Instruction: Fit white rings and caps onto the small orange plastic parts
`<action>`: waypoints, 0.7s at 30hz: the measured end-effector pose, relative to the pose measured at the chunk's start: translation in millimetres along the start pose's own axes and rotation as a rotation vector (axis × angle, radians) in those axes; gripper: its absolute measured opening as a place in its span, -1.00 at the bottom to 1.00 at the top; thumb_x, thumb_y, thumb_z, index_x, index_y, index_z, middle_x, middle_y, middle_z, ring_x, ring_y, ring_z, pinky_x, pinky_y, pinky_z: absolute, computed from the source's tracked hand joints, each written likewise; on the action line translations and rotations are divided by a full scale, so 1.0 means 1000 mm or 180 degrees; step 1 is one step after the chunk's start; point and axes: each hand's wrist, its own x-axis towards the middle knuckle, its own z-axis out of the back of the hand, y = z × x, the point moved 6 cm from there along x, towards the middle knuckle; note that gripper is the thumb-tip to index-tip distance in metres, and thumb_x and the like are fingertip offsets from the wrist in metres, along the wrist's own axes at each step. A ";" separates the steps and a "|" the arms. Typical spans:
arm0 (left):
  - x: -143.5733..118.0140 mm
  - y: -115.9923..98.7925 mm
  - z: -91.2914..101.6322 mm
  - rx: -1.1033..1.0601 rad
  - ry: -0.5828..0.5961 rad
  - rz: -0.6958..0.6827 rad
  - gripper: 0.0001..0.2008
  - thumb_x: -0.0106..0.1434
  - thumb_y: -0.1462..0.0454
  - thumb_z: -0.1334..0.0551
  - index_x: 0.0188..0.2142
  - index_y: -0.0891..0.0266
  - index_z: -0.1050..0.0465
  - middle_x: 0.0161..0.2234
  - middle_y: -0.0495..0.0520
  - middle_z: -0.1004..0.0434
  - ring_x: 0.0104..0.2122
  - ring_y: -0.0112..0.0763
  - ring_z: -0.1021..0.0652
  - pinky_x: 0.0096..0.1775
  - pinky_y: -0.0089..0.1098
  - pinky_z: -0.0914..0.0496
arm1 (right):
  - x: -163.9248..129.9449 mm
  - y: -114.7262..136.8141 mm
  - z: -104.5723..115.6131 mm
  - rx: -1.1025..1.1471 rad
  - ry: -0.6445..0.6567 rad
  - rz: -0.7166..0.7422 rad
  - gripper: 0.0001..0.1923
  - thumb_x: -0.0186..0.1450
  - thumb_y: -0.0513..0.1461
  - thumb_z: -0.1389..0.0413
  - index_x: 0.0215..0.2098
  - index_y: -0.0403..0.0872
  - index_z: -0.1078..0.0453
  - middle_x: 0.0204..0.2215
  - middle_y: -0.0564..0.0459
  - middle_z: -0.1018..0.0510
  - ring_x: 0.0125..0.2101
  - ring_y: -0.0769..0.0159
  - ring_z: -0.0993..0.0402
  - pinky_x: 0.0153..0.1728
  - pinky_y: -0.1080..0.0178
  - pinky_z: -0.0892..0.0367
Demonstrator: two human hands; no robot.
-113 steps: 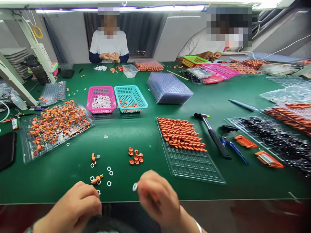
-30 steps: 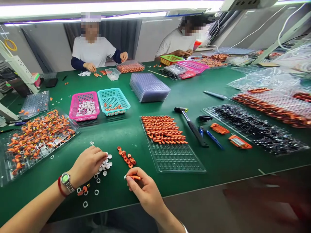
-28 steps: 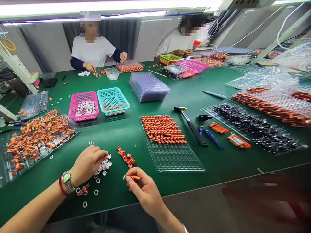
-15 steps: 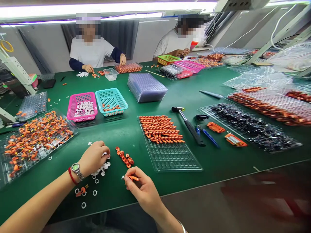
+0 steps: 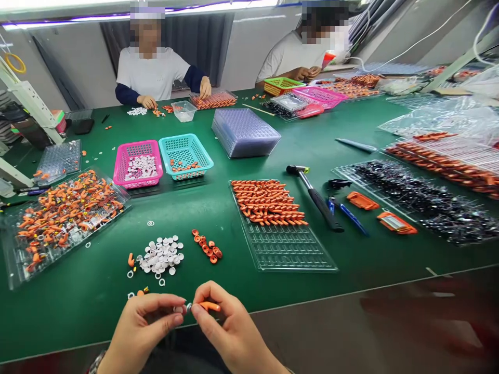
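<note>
My two hands meet at the near edge of the green table [image 5: 351, 270]. My right hand [image 5: 228, 332] pinches a small orange part [image 5: 210, 306] with a metal tip pointing left. My left hand [image 5: 138, 332] pinches a small white ring [image 5: 179, 309] right against that tip. Just beyond my hands lie a pile of white rings [image 5: 160, 255] and a short row of orange washers [image 5: 206, 246]. A few loose rings and orange bits [image 5: 131, 261] lie left of the pile.
A clear tray [image 5: 288, 249] half filled with orange parts [image 5: 268, 202] lies to the right, then a hammer [image 5: 315, 198]. A tray of mixed orange parts [image 5: 62, 213] sits left. Pink [image 5: 137, 163] and teal [image 5: 186, 156] baskets stand behind. Two people work across the table.
My left hand left the white ring pile and came back to my right hand with a ring. The right hand drew nearer the table edge, still holding the orange part.
</note>
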 end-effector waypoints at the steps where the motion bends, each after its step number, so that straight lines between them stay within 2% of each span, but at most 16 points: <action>1: -0.003 0.002 0.001 -0.0007 -0.0091 -0.0053 -0.85 0.06 0.25 -0.44 -0.31 0.11 -0.69 -0.39 0.04 -0.74 -0.40 -0.26 -0.70 -0.35 -0.47 -0.57 | -0.002 0.001 -0.003 -0.0076 0.0025 0.0017 -0.80 0.33 -0.14 -0.01 -0.42 -0.06 -0.26 -0.51 0.14 -0.29 -0.49 0.36 -0.19 -0.46 0.30 -0.15; 5: -0.010 -0.001 0.006 0.0436 -0.0434 -0.0508 -0.87 0.01 0.24 -0.48 -0.37 0.11 -0.70 -0.49 0.03 -0.71 -0.51 -0.32 -0.65 -0.46 -0.50 -0.53 | -0.003 0.004 -0.011 -0.0237 0.0054 0.0115 -0.82 0.32 -0.17 0.01 -0.43 -0.05 -0.24 -0.47 0.08 -0.35 -0.44 0.31 -0.26 -0.41 0.27 -0.20; 10: -0.013 -0.010 0.005 0.0708 -0.0561 -0.0981 -0.91 0.06 0.24 -0.47 -0.38 0.10 -0.66 -0.50 -0.03 -0.67 -0.51 -0.38 -0.62 -0.42 -0.49 -0.51 | -0.002 0.007 -0.015 -0.0344 0.0049 0.0172 -0.85 0.28 -0.22 0.00 -0.45 -0.04 -0.23 -0.45 0.05 -0.38 -0.43 0.29 -0.30 -0.40 0.27 -0.21; 21: -0.015 -0.019 0.001 0.0871 -0.0554 -0.1108 -0.94 0.12 0.23 -0.44 -0.38 0.12 -0.63 -0.51 -0.02 -0.67 -0.53 -0.36 -0.61 -0.45 -0.46 -0.51 | -0.003 0.007 -0.018 -0.0440 0.0005 0.0294 -0.87 0.27 -0.28 -0.03 -0.46 -0.04 -0.22 -0.47 0.08 -0.37 -0.46 0.32 -0.30 -0.43 0.29 -0.20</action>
